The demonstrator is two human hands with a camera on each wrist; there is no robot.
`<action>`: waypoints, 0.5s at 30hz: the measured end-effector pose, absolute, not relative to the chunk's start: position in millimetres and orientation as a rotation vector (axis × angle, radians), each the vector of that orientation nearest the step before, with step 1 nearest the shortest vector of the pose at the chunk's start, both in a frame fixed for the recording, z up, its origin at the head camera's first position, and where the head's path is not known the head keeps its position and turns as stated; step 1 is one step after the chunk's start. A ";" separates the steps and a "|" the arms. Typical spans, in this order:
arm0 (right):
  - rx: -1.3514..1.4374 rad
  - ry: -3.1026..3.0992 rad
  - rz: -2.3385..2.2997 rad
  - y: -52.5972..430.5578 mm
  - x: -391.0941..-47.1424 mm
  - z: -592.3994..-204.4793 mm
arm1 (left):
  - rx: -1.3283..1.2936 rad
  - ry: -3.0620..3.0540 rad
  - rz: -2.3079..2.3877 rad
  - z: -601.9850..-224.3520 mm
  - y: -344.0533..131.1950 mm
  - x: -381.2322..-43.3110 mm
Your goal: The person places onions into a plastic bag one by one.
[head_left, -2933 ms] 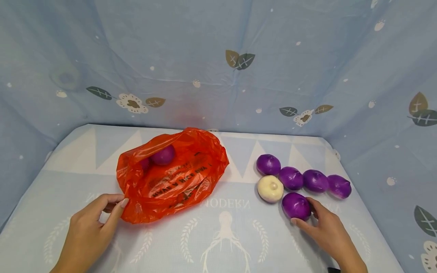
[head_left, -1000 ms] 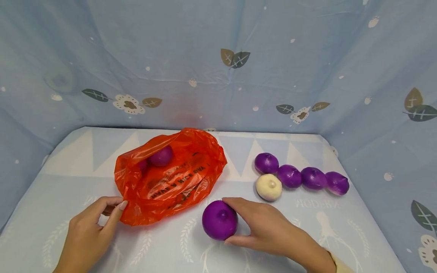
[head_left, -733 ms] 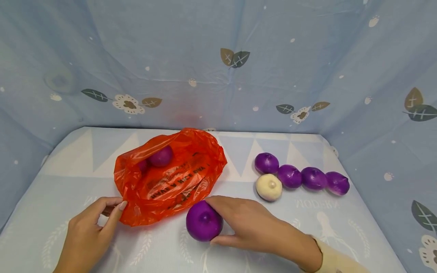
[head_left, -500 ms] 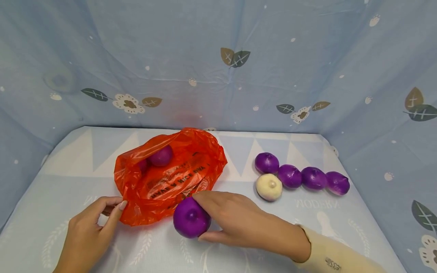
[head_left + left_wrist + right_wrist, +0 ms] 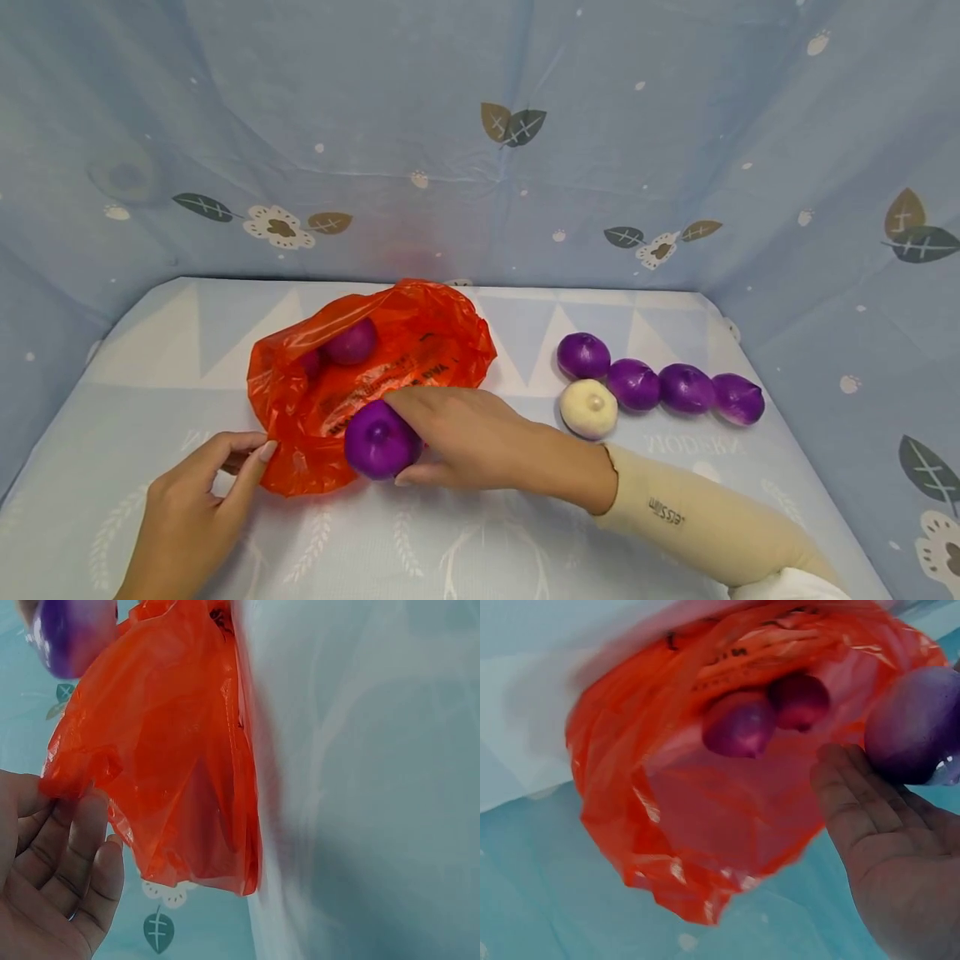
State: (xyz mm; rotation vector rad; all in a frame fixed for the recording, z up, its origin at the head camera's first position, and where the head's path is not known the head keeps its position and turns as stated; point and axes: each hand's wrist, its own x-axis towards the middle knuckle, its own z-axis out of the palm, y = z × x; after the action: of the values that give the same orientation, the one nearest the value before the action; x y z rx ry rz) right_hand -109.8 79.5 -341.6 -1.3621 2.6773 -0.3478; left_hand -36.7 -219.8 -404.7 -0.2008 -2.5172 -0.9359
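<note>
My left hand (image 5: 198,508) pinches the near left rim of a red plastic bag (image 5: 300,458) between thumb and fingers. The bag lies on its side with its mouth spread. Two purple onions sit inside; one onion (image 5: 351,342) shows well, the other is partly hidden by the film. In my right hand (image 5: 480,437) I grip another purple onion (image 5: 382,440) between thumb and fingers, above the bag's near rim. From the right wrist view, the held onion (image 5: 915,727) is beside the bag's mouth, with the two onions (image 5: 739,724) deeper in.
At the right, several purple onions (image 5: 633,385) lie in a touching row on the table (image 5: 517,550). A cream-coloured onion-like piece (image 5: 588,409) sits just in front of them. A blue patterned cloth (image 5: 420,125) hangs behind and at both sides.
My right hand has picked up the purple onion from the right group and carried it left to the bag's near rim. My left hand stays on the rim.
</note>
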 end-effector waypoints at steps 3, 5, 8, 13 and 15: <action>-1.273 2.681 -0.352 72.2 -122.8 -344.5 | -0.239 -2.491 -0.957 -405.1 -220.2 -36.7; -1.214 2.683 -0.375 67.8 -131.9 -348.1 | -0.271 -2.473 -0.962 -406.0 -220.6 -37.3; -1.153 2.706 -0.398 62.0 -144.0 -353.9 | -0.292 -2.457 -0.959 -407.0 -220.7 -37.6; -1.063 2.768 -0.396 53.3 -162.2 -360.8 | -0.296 -2.452 -0.946 -407.0 -221.4 -37.7; -1.019 2.792 -0.394 50.5 -169.8 -362.9 | -0.294 -2.453 -0.943 -406.9 -221.7 -37.7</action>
State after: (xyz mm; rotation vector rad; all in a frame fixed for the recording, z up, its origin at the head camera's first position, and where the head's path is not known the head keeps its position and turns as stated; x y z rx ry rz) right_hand -169.8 50.5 -362.9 -1.0188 2.7917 -0.3937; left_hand -37.7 -221.7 -406.9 -0.2941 -2.4534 -0.9429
